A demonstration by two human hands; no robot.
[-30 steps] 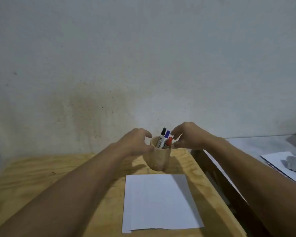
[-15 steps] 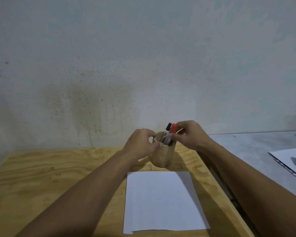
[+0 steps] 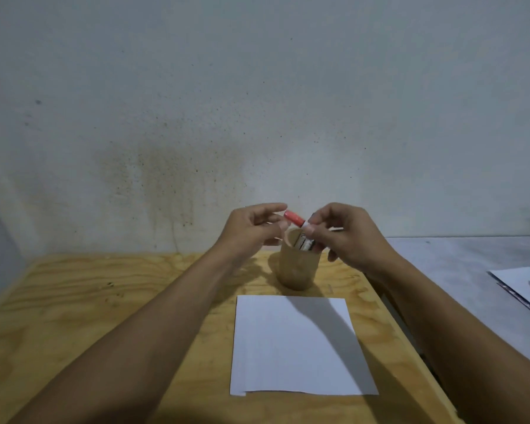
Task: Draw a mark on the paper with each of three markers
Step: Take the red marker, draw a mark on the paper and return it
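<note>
Right hand (image 3: 346,237) grip pinches red-capped marker (image 3: 294,218); left hand (image 3: 251,231) loose above wooden cup (image 3: 297,267).

Both hands (image 3: 303,231) crowd the space above the cup (image 3: 297,264), while the bench (image 3: 104,301) left of the cup lies bare and the paper (image 3: 297,347) lies flat just before it.

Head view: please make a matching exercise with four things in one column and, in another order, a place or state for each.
Things:
1. red-capped marker
2. paper
3. cup
4. left hand

Places or states:
A. lies flat on the wooden table, blank
B. open, beside the red cap
C. pinched by the right hand, above the cup
D. stands behind the paper, markers inside

Pairs: 1-C, 2-A, 3-D, 4-B
</note>
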